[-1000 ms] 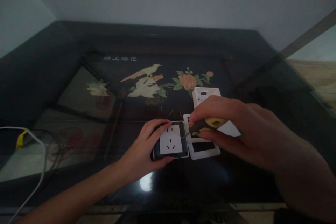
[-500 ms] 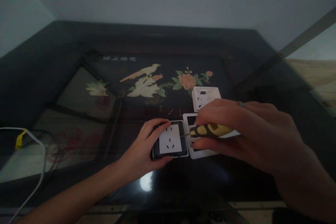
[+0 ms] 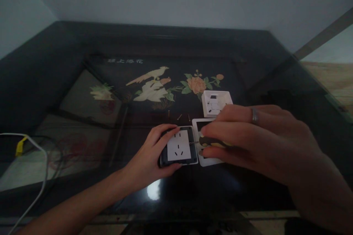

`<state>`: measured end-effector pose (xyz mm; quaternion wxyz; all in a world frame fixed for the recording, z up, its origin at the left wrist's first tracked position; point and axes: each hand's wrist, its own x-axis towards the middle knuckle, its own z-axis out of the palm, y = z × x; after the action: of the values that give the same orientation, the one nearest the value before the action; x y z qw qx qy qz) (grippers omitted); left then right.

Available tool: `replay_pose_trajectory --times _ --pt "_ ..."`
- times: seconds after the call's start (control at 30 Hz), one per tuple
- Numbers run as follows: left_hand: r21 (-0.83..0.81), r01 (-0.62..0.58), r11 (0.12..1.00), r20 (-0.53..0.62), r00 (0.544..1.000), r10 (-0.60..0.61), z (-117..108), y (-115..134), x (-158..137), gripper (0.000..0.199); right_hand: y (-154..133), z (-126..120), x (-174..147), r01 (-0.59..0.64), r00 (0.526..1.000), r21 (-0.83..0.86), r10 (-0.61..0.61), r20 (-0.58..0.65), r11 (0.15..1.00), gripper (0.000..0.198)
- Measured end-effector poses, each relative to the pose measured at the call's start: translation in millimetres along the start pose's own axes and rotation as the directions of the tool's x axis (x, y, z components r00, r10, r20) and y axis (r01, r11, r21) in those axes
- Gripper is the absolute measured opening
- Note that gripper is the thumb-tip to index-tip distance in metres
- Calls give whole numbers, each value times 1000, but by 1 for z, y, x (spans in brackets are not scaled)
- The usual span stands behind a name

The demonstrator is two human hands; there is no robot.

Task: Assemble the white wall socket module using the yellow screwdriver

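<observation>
My left hand [image 3: 150, 158] grips a wall socket [image 3: 179, 147], white-faced in a dark frame, flat on the glossy black table [image 3: 68, 55]. My right hand [image 3: 248, 141] is closed around a black and yellow screwdriver [image 3: 211, 141], its metal tip touching the socket's right edge. Under the right hand lies a white cover frame [image 3: 205, 161], mostly hidden. A ring sits on one right finger.
A white mounting box [image 3: 216, 102] stands just beyond the right hand. Three small screws [image 3: 179, 116] lie behind the socket. A white cable with a yellow connector [image 3: 20, 146] runs along the left. The tabletop bears an inlaid bird and flower picture [image 3: 165, 84].
My right hand has rolled over the screwdriver, hiding most of its yellow handle and showing the ring. The left hand and socket have stayed in place.
</observation>
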<state>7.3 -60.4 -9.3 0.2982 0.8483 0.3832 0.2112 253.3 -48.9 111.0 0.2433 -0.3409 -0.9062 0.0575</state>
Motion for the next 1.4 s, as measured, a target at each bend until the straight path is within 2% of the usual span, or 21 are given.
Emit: replay_pose_trajectory --times 0.07,0.13,0.3,0.37,0.43,0.53,0.63,0.7,0.83,0.93,1.0,1.1,1.2,1.3,1.4 --pt "-4 -8 1000 7 1000 9 -1 0 0 76 -1 1 0 35 998 -69 -38 -51 997 19" --pt "0 -16 1000 4 1000 16 0 -1 0 76 -3 -2 1 46 997 -70 -49 -52 996 23" --pt "5 -33 999 -26 999 33 2 -3 -2 79 -12 -18 1 -52 992 119 38 118 992 31" --pt "7 -28 1000 -24 999 28 2 -3 -2 79 -14 -18 -1 -62 990 157 41 133 986 33" --pt "10 -17 1000 -5 1000 17 1 -1 -1 78 -14 -14 -1 -47 996 125 38 77 991 28" --pt "9 -2 1000 22 1000 2 -1 1 0 76 -10 -3 -1 -13 997 -19 11 -73 1000 13" --pt "-1 0 1000 27 1000 1 -1 1 0 76 -7 2 1 43 988 -104 -58 -144 994 25" --pt "-7 -9 1000 18 1000 9 0 0 0 76 -7 -1 2 45 994 -87 -53 -92 995 26" --pt "-25 -8 1000 15 1000 9 1 -2 -1 78 -12 -17 1 -75 993 42 71 92 996 33" --pt "-33 0 999 21 1000 0 1 -3 -2 79 -15 -22 -2 -122 984 94 108 144 988 39" --pt "-30 -1 1000 17 1000 2 0 -3 -2 79 -15 -19 -2 -101 990 69 93 109 993 33" --pt "-25 7 1000 14 1000 -7 0 -2 -1 78 -15 -9 0 -30 999 -79 26 -46 996 16" --pt "-27 5 1000 12 1000 -5 0 -1 0 77 -15 0 2 -18 988 -224 -18 -154 975 23" --pt "-32 5 999 16 1000 -5 1 -1 0 76 -15 0 2 -16 991 -212 -12 -131 977 28" --pt "-40 10 999 9 1000 -9 2 -2 0 76 -15 -9 1 -88 996 -94 85 -34 992 31"
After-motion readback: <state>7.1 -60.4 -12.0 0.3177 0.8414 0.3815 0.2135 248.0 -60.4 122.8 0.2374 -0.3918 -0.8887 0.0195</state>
